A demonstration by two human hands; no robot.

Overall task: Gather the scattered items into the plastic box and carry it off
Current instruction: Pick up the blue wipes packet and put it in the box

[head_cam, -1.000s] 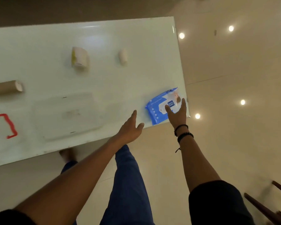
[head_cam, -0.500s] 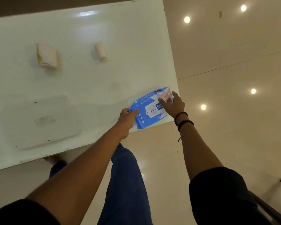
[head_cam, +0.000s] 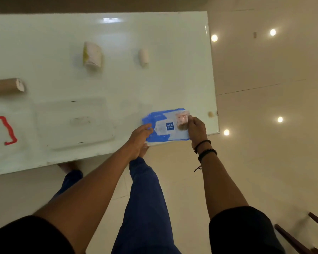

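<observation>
I hold the blue wipes pack (head_cam: 166, 126) with both hands at the near right corner of the white worktop (head_cam: 154, 85). My left hand (head_cam: 140, 139) is closed on the pack's left end, thumb on top and the other fingers tucked below it; my right hand (head_cam: 196, 130) pinches the right end, fingers curled over the printed picture there, so each grip is closed on the pack. Whether the pack is touching the worktop or held just above it, I cannot tell. The clear plastic box (head_cam: 73, 123) sits on the worktop to the left of the pack, near it but apart, hard to make out against the white surface. Farther back lie a white and yellow folded packet (head_cam: 92, 55) and a small white roll (head_cam: 143, 56), well apart from each other. A brown cardboard tube (head_cam: 6, 86) lies at the left edge, and a red bracket mark (head_cam: 6, 130) shows on the worktop below it. Dark bracelets (head_cam: 205, 150) circle my right wrist.
</observation>
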